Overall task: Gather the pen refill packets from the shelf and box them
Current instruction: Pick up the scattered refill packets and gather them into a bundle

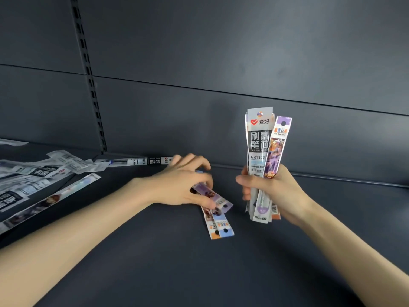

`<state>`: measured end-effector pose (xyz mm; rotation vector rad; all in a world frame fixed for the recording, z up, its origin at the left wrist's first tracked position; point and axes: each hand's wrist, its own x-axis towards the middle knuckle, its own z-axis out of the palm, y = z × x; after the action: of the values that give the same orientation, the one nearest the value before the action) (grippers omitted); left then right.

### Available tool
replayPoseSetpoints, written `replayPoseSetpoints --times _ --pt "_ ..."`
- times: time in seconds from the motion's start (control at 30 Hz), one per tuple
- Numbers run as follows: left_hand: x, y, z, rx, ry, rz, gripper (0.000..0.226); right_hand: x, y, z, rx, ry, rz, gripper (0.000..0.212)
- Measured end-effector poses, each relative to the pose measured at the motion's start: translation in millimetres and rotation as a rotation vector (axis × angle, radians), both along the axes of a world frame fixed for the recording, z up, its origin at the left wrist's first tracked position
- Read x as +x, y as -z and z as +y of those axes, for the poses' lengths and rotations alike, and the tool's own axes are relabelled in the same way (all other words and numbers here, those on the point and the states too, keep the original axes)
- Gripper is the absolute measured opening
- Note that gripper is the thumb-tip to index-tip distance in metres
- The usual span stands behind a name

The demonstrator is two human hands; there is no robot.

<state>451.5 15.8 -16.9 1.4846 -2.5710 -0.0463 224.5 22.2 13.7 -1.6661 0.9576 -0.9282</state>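
Note:
My right hand (273, 193) grips an upright bundle of pen refill packets (263, 147), white-and-black ones with a purple picture packet at the front. My left hand (183, 181) lies palm down on the dark shelf (177, 262), its fingers curled on a few colourful packets (218, 220) whose purple, blue and orange ends stick out below it. One more white-and-black packet (137, 161) lies flat along the back wall behind my left hand. No box is in view.
A loose pile of several refill packets (33, 178) covers the shelf at far left, with one long picture packet (55, 198) at its near edge. A slotted upright rail (88, 74) runs up the dark back panel.

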Motion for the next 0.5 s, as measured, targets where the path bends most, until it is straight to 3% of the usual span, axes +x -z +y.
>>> replayPoseSetpoints --times 0.03,0.17,0.33,0.5 --pt "3.2 -2.0 -0.4 0.015 0.015 0.013 0.056 -1.9 -0.7 -0.3 -0.002 0.005 -0.006 0.016" --pt "20.9 -10.3 -3.3 0.398 0.075 0.149 0.061 -6.6 -3.6 -2.1 0.011 0.032 -0.060 0.018" --pt "11.8 -7.1 -17.5 0.290 0.030 0.221 0.039 -2.7 1.6 -1.9 0.018 -0.011 -0.012 0.019" --pt "-3.5 -15.3 -35.0 0.372 -0.048 0.171 0.028 -3.5 -0.2 -1.2 -0.023 0.021 -0.027 0.024"
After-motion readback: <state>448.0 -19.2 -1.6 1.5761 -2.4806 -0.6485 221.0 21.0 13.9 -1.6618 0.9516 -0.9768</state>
